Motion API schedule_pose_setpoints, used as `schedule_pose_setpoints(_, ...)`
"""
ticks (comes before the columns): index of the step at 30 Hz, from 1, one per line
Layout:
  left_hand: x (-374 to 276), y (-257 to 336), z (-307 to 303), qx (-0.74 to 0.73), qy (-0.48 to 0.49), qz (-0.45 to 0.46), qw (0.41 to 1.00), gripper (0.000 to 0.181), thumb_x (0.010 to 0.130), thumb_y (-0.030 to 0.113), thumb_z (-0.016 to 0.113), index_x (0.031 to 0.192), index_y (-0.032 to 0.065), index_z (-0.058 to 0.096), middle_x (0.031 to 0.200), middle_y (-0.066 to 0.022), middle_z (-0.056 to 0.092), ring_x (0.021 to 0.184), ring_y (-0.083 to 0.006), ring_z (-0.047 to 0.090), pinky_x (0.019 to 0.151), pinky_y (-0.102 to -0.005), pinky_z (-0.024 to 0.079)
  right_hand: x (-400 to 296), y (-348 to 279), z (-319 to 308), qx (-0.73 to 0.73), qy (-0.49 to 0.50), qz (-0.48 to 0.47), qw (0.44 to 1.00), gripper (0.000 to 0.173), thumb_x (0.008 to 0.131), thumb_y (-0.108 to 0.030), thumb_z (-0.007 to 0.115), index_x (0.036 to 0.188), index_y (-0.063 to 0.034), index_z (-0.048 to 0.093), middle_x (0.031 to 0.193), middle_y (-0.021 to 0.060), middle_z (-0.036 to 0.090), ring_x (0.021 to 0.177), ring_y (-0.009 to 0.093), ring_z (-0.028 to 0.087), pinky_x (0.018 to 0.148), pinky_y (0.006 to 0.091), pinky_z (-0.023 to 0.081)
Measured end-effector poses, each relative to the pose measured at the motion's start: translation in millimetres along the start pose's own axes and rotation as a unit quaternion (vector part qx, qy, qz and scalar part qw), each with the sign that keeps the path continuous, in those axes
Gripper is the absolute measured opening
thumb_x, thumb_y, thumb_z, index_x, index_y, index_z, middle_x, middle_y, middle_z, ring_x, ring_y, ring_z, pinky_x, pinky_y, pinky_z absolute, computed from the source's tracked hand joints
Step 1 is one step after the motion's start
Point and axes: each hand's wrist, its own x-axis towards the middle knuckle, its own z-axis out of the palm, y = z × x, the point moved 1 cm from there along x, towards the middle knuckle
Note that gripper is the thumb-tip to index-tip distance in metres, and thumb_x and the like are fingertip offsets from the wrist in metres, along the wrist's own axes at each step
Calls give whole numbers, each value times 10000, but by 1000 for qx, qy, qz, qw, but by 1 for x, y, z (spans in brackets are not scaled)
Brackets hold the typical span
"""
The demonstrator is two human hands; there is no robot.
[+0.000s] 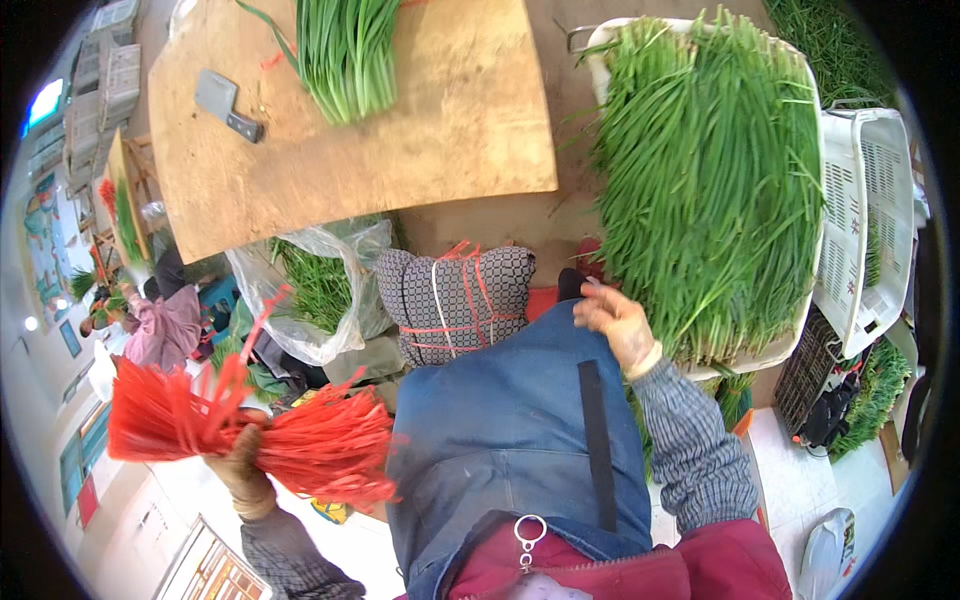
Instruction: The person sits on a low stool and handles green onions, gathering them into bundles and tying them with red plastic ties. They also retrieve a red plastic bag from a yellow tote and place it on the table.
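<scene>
My left hand [244,469] grips a thick bundle of red plastic tie strips [330,446] around its middle, off to the left of my lap. One strip sticks up from the bundle. My right hand [619,326] is held over the right side of my blue denim apron [510,427], fingers apart and nothing in them. Close to it stands a white crate [814,247] heaped with garlic chives [712,187]. On the wooden board [465,127] before me lie a bunch of garlic chives [349,67] and a cleaver [229,105] with a dark handle.
Below the board's near edge are a clear plastic bag [341,262] of greens and a patterned cushion [461,300] tied with strips. White plastic crates [862,225] stand at far right. Another person [161,326] in pink works at far left.
</scene>
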Motion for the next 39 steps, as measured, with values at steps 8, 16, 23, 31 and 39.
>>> schedule_pose_setpoints(8, 36, 99, -27, -23, -52, -23, 998, 543, 665, 158, 622, 1148, -53, 490, 732, -61, 557, 642, -138, 526, 594, -234, 433, -74, -35, -35, 62, -10, 7, 998, 404, 870, -150, 592, 1213, 32, 483, 932, 109, 635, 824, 168, 617, 752, 263, 478)
schedule_pose_setpoints(16, 121, 126, -61, -110, -47, -15, 993, 468, 706, 133, 593, 1141, -18, 510, 714, -65, 586, 585, -139, 553, 562, -249, 481, -65, -98, -23, 106, 46, -75, 991, 372, 875, -156, 591, 1173, 51, 511, 904, 101, 648, 778, 165, 625, 720, 260, 488)
schedule_pose_setpoints(23, 255, 121, -100, -47, -10, -46, 998, 153, 687, 105, 627, 784, -8, 591, 681, -92, 607, 557, -159, 564, 540, -284, 481, -35, -120, -1, 63, 134, -103, 984, 327, 876, -120, 575, 1152, 49, 529, 891, 110, 656, 741, 170, 633, 681, 262, 506)
schedule_pose_setpoints(31, 405, 92, -59, -152, -115, -73, 979, 469, 681, 92, 610, 1130, -27, 546, 678, -56, 577, 585, -135, 558, 565, -253, 473, 61, -216, 133, -4, 140, -117, 983, 286, 846, -61, 586, 1099, 63, 542, 852, 115, 647, 735, 177, 626, 688, 272, 504)
schedule_pose_setpoints(39, 462, 44, -84, -247, -271, -120, 922, 623, 665, 131, 682, 1200, -93, 451, 701, -80, 601, 567, -153, 573, 536, -243, 487, 158, -328, 338, -181, -34, -207, 961, 312, 772, -27, 629, 1080, -7, 585, 1010, 106, 624, 919, 181, 598, 758, 266, 482)
